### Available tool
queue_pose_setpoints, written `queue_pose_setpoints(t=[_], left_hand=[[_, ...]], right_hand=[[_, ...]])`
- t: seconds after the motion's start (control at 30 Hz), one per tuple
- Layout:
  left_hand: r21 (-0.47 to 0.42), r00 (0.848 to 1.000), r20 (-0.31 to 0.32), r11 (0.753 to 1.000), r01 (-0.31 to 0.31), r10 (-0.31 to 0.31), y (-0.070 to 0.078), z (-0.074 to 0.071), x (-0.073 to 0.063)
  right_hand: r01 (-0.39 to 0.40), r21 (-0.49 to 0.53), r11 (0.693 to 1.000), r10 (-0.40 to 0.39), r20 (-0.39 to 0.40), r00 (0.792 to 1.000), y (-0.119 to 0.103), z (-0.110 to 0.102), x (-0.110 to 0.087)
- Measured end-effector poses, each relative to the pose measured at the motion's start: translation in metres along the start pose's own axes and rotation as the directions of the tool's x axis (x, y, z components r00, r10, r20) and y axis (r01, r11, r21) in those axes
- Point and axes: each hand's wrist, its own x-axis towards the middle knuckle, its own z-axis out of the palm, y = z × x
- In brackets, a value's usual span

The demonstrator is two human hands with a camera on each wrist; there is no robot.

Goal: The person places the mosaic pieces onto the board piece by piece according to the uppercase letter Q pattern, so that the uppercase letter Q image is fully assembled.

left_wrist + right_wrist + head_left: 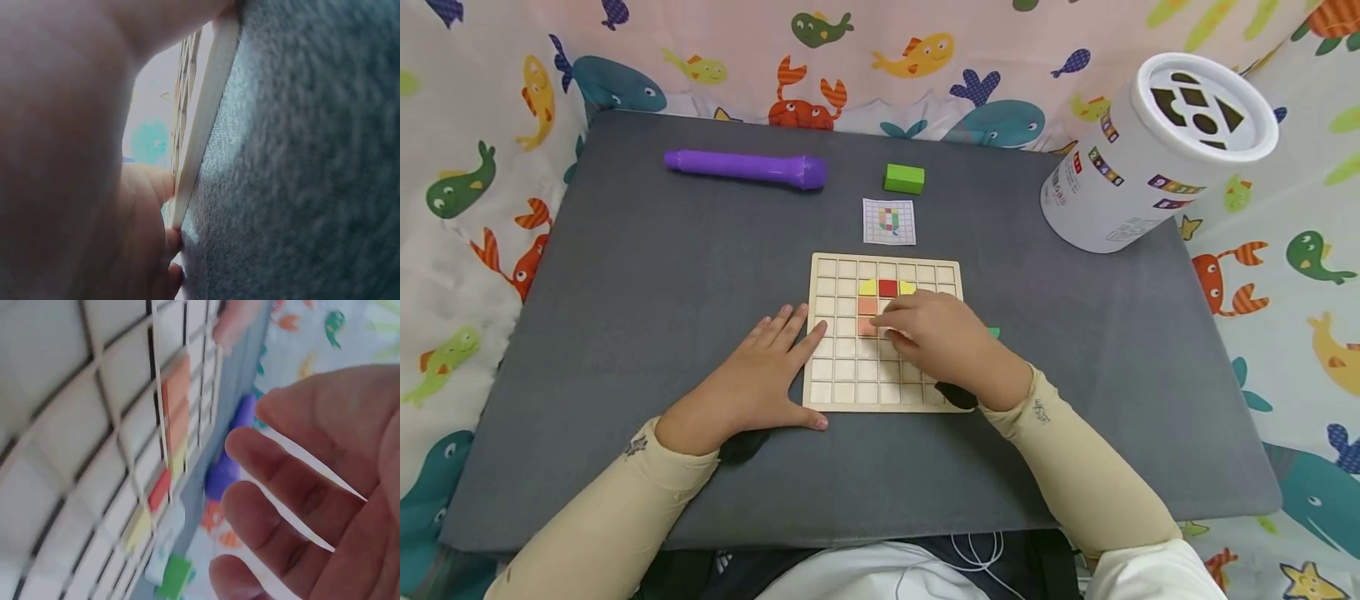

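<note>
A wooden grid board [842,375] lies on the grey table. My left hand [752,379] is spread at its left edge, fingertips and thumb touching the rim. Over the board's right half hovers my right hand [943,337], its index fingertip right at the lower orange tile [867,327]. Its loosely bent fingers hold nothing in the right wrist view. Above that tile sits another orange tile [867,306]. The row over them has a red tile [887,288] between two yellow pieces [867,288]. The right hand hides the board's right cells.
Behind the board lies a printed pattern card [889,222], with a green block [904,178] beyond it. A purple stick [745,168] lies at the back left. A white tub [1120,183] with a slotted lid stands back right. Another green piece [995,332] shows beside the right wrist.
</note>
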Motion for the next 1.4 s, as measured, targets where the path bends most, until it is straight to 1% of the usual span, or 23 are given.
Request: queue_pose_setpoints(t=[0.1, 0.2, 0.27, 0.37, 0.43, 0.53, 0.63, 0.7, 0.77, 0.9, 0.97, 1.13, 1.27, 1.4], left_hand=[[-0.011, 1.0, -0.002, 1.0, -0.004, 0.004, 0.001, 0.001, 0.001], [-0.017, 1.0, 0.004, 1.0, -0.003, 0.003, 0.0, 0.001, 0.002], [-0.019, 1.0, 0.004, 1.0, -0.006, 0.006, 0.0, 0.002, 0.002], [-0.019, 1.0, -0.001, 1.0, -0.015, 0.015, -0.001, 0.003, 0.004], [-0.019, 1.0, -0.004, 1.0, -0.015, 0.015, -0.002, 0.003, 0.004], [-0.022, 1.0, -0.011, 1.0, -0.012, 0.012, -0.004, 0.004, 0.003], [-0.015, 1.0, -0.013, 1.0, -0.004, 0.003, -0.005, 0.005, 0.002], [-0.018, 1.0, -0.016, 1.0, -0.001, 0.0, -0.005, 0.005, 0.0], [-0.018, 1.0, -0.014, 1.0, 0.003, -0.003, -0.004, 0.004, -0.001], [-0.029, 1.0, -0.012, 1.0, 0.0, 0.0, -0.001, 0.002, -0.001], [-0.024, 1.0, -0.011, 1.0, -0.005, 0.005, 0.001, 0.002, 0.001], [-0.022, 1.0, -0.012, 1.0, -0.013, 0.013, 0.002, 0.002, 0.001], [-0.027, 1.0, -0.01, 1.0, -0.013, 0.013, 0.002, 0.002, 0.001], [-0.015, 1.0, -0.014, 1.0, -0.011, 0.011, 0.001, 0.003, 0.002]], right_hand=[[-0.046, 0.017, 0.999, 0.046, -0.054, 0.997, 0.013, -0.009, -0.026], [-0.134, 0.041, 0.99, 0.137, -0.08, 0.987, 0.028, -0.014, -0.054], [-0.215, 0.056, 0.975, 0.219, -0.082, 0.972, 0.039, -0.015, -0.073], [-0.329, 0.061, 0.942, 0.333, -0.069, 0.94, 0.053, -0.016, -0.096], [-0.385, 0.05, 0.921, 0.388, -0.052, 0.92, 0.06, -0.016, -0.107], [-0.432, 0.022, 0.902, 0.432, -0.015, 0.902, 0.065, -0.015, -0.117], [-0.445, 0.003, 0.895, 0.445, 0.02, 0.895, 0.067, -0.011, -0.12], [-0.443, 0.001, 0.897, 0.443, 0.034, 0.896, 0.067, -0.006, -0.121], [-0.426, 0.004, 0.905, 0.425, 0.039, 0.904, 0.066, -0.001, -0.121], [-0.368, -0.006, 0.93, 0.368, 0.032, 0.929, 0.062, 0.008, -0.122], [-0.358, -0.031, 0.933, 0.358, 0.019, 0.933, 0.061, 0.01, -0.125], [-0.393, -0.087, 0.916, 0.393, -0.016, 0.919, 0.06, 0.007, -0.131], [-0.403, -0.094, 0.91, 0.402, -0.036, 0.915, 0.062, 0.004, -0.136], [-0.413, -0.109, 0.904, 0.407, -0.073, 0.91, 0.065, 0.002, -0.139]])
